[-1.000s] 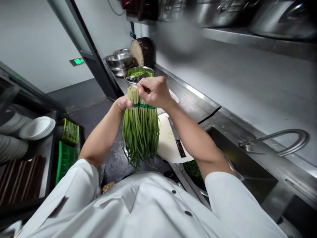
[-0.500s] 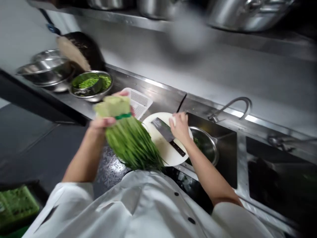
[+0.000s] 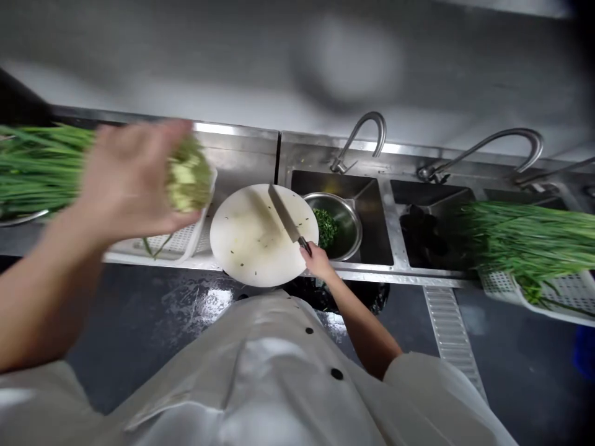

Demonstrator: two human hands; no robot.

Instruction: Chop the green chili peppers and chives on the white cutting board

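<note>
My left hand (image 3: 132, 179), blurred, is closed round a bunch of green chives (image 3: 46, 167) left of the board. The pale cut ends (image 3: 188, 176) point right, and the long leaves stretch out to the left. My right hand (image 3: 318, 261) has its fingers round the handle of a kitchen knife (image 3: 284, 214). The blade lies over a round white cutting board (image 3: 251, 248) dotted with small green bits. Just right of the board, a steel bowl (image 3: 353, 226) holds chopped greens (image 3: 326, 228) and stands at the sink.
A white plastic basket (image 3: 193, 238) is under my left hand. Sink basins (image 3: 372, 229) with curved taps (image 3: 382, 127) line the right. Another white basket (image 3: 502, 285) bears long greens (image 3: 543, 241) at far right. A black bag (image 3: 367, 296) hangs below the counter edge.
The view has turned right. My left hand has swung the bunch from hanging over the board to lying leftward. My right hand has taken the knife's handle, and the knife has turned on the board.
</note>
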